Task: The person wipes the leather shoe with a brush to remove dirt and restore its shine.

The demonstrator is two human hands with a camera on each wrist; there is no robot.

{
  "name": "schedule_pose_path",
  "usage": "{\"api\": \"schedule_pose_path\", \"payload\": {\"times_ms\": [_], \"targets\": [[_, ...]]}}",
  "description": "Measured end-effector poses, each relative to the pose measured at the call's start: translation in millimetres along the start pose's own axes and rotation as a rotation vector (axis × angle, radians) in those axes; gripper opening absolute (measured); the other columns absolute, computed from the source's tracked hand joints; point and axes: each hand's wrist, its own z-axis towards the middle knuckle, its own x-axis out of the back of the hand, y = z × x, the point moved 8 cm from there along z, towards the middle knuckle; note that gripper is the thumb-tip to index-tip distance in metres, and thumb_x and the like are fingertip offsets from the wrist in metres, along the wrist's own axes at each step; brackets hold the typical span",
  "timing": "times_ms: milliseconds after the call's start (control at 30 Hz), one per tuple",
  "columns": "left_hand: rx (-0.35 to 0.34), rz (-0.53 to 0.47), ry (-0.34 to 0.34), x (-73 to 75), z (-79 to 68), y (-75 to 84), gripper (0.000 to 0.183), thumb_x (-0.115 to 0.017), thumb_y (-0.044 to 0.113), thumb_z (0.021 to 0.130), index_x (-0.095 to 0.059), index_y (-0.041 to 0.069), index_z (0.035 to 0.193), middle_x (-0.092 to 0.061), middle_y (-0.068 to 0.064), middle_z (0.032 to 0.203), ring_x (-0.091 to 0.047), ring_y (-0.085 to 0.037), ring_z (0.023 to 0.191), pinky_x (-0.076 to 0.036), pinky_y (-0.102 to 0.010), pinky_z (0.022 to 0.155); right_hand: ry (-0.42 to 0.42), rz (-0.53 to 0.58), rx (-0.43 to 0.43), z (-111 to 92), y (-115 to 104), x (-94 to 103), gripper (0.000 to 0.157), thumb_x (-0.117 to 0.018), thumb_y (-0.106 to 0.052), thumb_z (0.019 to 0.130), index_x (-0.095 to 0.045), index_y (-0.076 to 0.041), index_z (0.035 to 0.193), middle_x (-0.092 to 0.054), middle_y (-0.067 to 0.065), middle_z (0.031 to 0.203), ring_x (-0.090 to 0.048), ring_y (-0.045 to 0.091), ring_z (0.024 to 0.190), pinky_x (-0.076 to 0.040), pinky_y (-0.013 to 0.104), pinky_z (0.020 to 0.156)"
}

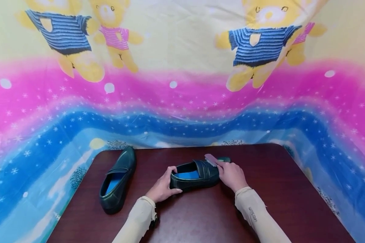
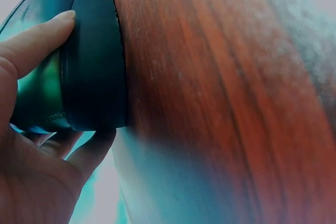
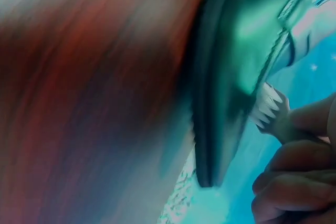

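Note:
A dark green-black loafer (image 1: 197,182) with a blue insole lies on the table, its toe to the right. At its heel, my left hand (image 1: 162,187) grips the shoe, the thumb against the near side and the fingers around the back. The left wrist view shows that thumb on the heel (image 2: 94,77). My right hand (image 1: 233,176) holds a small pinkish brush (image 1: 211,158) over the front of the shoe. Its pale bristles (image 3: 266,103) meet the upper's edge in the right wrist view, with curled fingers round the handle.
A matching loafer (image 1: 121,189) stands at the left of the brown wooden table (image 1: 188,216), toe pointing to the back. Behind the table and along its sides hangs a printed cloth (image 1: 176,94) with bears and snowflakes.

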Motion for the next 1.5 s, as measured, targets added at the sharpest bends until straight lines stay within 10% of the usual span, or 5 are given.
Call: {"api": "schedule_pose_path", "payload": {"times_ms": [800, 1500], "targets": [[-0.011, -0.001, 0.004, -0.1, -0.4, 2.3, 0.073, -0.084, 0.034, 0.089, -0.031, 0.024, 0.139, -0.05, -0.009, 0.14, -0.056, -0.021, 0.11, -0.051, -0.043, 0.093, 0.078, -0.121, -0.079, -5.3, 45.6, 33.8, 0.039, -0.058, -0.02, 0.103, -0.065, -0.016, 0.142, -0.07, 0.017, 0.078, -0.059, 0.029, 0.064, -0.046, 0.047, 0.056], [-0.03, 0.09, 0.119, 14.4, 9.0, 10.1, 0.073, -0.096, 0.031, 0.074, -0.044, 0.026, 0.124, -0.062, -0.001, 0.104, -0.056, -0.017, 0.082, -0.048, -0.036, 0.077, 0.088, -0.051, -0.03, -7.2, 29.5, 34.0, 0.041, -0.058, -0.024, 0.105, -0.062, -0.018, 0.145, -0.046, 0.0, 0.052, -0.041, 0.019, 0.046, -0.033, 0.034, 0.047]]}}
